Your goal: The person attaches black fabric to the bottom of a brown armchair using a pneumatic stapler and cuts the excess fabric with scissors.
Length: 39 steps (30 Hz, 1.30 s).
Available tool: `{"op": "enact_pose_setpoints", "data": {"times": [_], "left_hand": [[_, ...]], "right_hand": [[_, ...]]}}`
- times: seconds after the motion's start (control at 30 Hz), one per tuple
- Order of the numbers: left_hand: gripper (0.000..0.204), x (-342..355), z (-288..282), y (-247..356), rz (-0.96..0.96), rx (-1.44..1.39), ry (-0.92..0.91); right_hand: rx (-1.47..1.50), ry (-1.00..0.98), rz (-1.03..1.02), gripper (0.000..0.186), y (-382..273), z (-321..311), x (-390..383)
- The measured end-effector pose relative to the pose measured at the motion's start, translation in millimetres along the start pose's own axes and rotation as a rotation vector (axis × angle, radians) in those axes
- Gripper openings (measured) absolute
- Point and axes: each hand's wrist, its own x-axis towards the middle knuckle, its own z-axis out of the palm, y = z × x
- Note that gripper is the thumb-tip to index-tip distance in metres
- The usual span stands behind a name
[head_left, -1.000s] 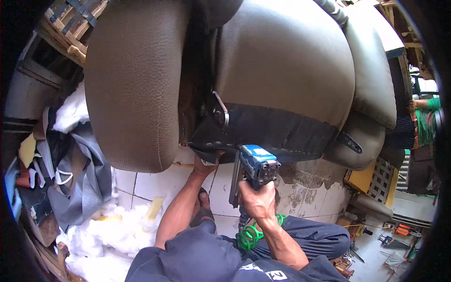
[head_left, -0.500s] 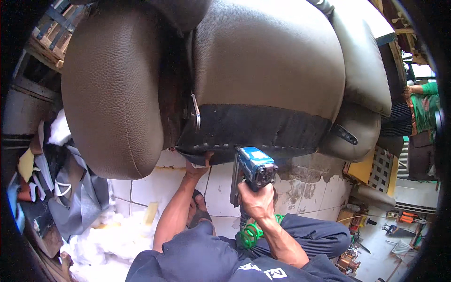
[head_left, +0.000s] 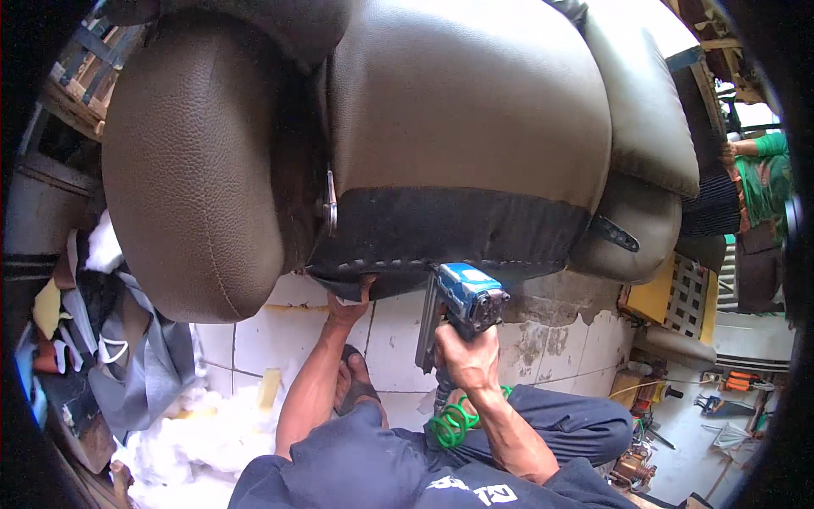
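Note:
My right hand [head_left: 471, 355] is wrapped round the grip of a blue and black pneumatic staple gun [head_left: 466, 297]. Its nose meets the lower edge of a black fabric strip [head_left: 458, 225], where a row of staples runs along. A coiled green air hose [head_left: 455, 424] hangs below my right wrist. That strip borders the brown leather-look cover of a sofa seat [head_left: 475, 110]. To the left, my left hand [head_left: 349, 307] reaches under the strip's loose lower flap, fingers closed at its edge; the flap partly hides them. A metal lever [head_left: 331, 204] stands at the strip's left end.
A padded brown armrest [head_left: 195, 170] bulges at left, above white stuffing [head_left: 199, 437] and grey fabric scraps [head_left: 144, 356]. Right of the seat are another cushion [head_left: 640, 102] and a yellow crate [head_left: 670, 297]. Tools [head_left: 729, 403] lie on the right floor. Another person's green sleeve [head_left: 767, 170] shows far right.
The sofa has shifted slightly left in the view. The staple gun sits a little further right along the strip's edge, and my left hand keeps its place under the flap.

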Motion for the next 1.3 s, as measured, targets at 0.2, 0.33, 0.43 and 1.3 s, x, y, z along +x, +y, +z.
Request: {"op": "enact_pose_setpoints", "data": {"times": [0.2,0.33,0.43,1.3], "left_hand": [[0.033,16.7,-9.8,32.9,-0.072,-0.108,0.041],[0.037,12.6,-5.0,28.2,-0.104,-0.167,0.024],[0.038,9.5,-8.9,25.0,-0.189,-0.237,-0.012],[0.021,99.4,-143.0,205.3,-0.231,-0.046,-0.692]], "right_hand": [[0.066,0.056,-0.001,0.018,4.3,-19.1,-3.5],[0.019,0.087,-0.004,0.02,10.6,-13.8,0.4],[0.003,0.055,0.019,0.02,15.9,-16.6,5.1],[-0.745,0.002,0.359,0.068,378.0,-269.2,30.5]]}}
